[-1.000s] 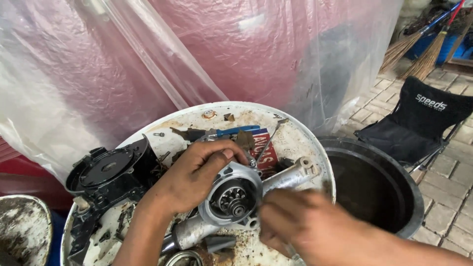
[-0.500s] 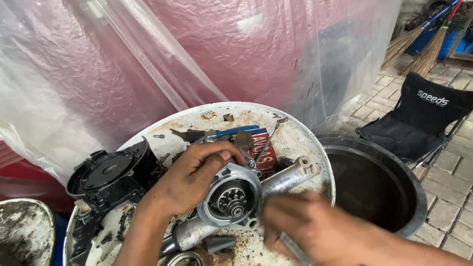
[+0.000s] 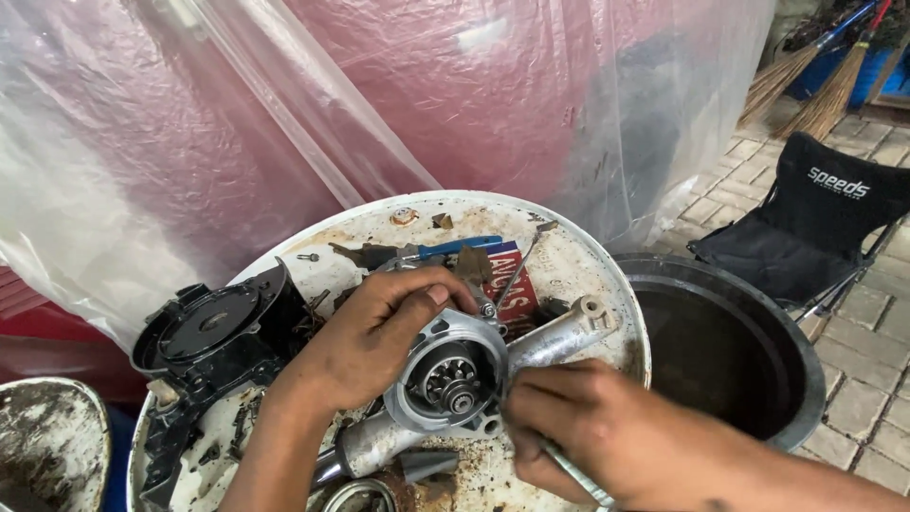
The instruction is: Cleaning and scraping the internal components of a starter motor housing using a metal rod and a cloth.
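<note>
The left hand (image 3: pixel 374 337) is curled over the upper rim of a cast grey metal housing (image 3: pixel 455 374), thumb pressed near its top; a toothed pinion is seen at the centre of the round, dull casting, from which a tubular arm runs up to the right. The right hand (image 3: pixel 578 436) is clenched around a slim metal tool (image 3: pixel 573 474), whose tip, hidden by the fingers, appears to meet the housing's lower edge. The housing rests on a round, grimy white drum top (image 3: pixel 607 275), littered with a blue-handled tool (image 3: pixel 455 248) and small screws. A black plastic cover (image 3: pixel 213 332) lies to the left, a black tub (image 3: pixel 730 351) to the right, and translucent plastic sheeting (image 3: pixel 284 123) hangs behind.
</note>
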